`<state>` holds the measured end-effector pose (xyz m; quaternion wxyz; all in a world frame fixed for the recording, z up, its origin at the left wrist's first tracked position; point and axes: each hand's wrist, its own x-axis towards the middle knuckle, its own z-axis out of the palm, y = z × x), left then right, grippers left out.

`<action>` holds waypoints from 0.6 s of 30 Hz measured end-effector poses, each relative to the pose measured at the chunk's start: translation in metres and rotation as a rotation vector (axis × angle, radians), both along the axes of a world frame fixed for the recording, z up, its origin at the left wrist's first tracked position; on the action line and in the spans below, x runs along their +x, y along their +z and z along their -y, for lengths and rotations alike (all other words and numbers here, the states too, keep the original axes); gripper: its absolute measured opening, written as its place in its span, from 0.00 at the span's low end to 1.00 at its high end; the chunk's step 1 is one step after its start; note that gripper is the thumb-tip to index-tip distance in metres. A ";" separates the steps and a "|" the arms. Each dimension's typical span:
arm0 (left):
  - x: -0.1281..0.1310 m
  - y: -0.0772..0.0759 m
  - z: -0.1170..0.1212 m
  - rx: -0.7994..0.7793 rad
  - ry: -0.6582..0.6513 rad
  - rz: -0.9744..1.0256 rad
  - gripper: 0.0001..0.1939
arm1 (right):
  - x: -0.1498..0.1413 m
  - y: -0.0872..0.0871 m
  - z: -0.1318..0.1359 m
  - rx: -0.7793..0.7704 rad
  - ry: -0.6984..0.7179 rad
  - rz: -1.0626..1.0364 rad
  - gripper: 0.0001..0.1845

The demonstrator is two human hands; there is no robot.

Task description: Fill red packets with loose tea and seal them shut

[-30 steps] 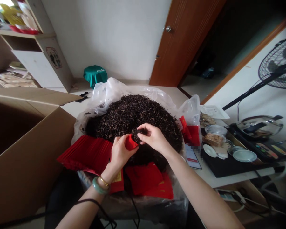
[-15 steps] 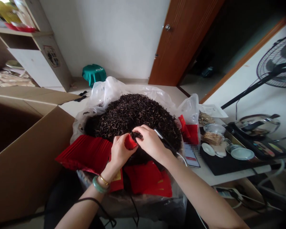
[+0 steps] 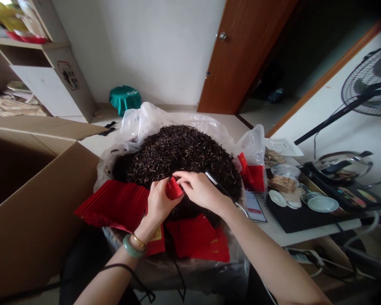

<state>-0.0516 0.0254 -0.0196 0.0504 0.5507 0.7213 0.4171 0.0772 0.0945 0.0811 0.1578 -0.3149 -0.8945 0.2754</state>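
My left hand (image 3: 158, 199) grips a small red packet (image 3: 174, 189) that is held upright over the near side of a heap of dark tea leaves (image 3: 178, 148). My right hand (image 3: 198, 186) has its fingers bent together at the packet's mouth; whether any leaves are between the fingertips is hidden. Beneath my left hand and to its left, a row of red packets (image 3: 114, 203) lies stacked on edge. More flat red packets (image 3: 197, 237) are fanned out in front of me, below both hands.
A clear plastic bag (image 3: 152, 114) lines the tea container. Beside my right forearm lie a black device with a white cable (image 3: 220, 186) and a phone (image 3: 255, 207). An open cardboard box (image 3: 44, 203) stands left. On the right are a black tray (image 3: 292, 220), dishes and a glass kettle (image 3: 343, 165).
The clump of tea leaves seen in my right fingers is out of sight now. Those fingers have shifted slightly left onto the packet's mouth. My left hand has barely moved.
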 end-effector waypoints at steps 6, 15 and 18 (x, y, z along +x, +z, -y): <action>0.000 0.000 0.000 0.003 -0.001 0.011 0.29 | -0.001 0.003 0.006 -0.074 0.012 0.065 0.28; -0.003 0.002 0.001 0.046 0.057 0.042 0.27 | 0.014 0.004 -0.003 -0.222 -0.036 -0.124 0.23; -0.004 0.002 0.002 0.065 0.074 0.052 0.28 | 0.027 -0.014 -0.007 -0.158 -0.059 0.079 0.16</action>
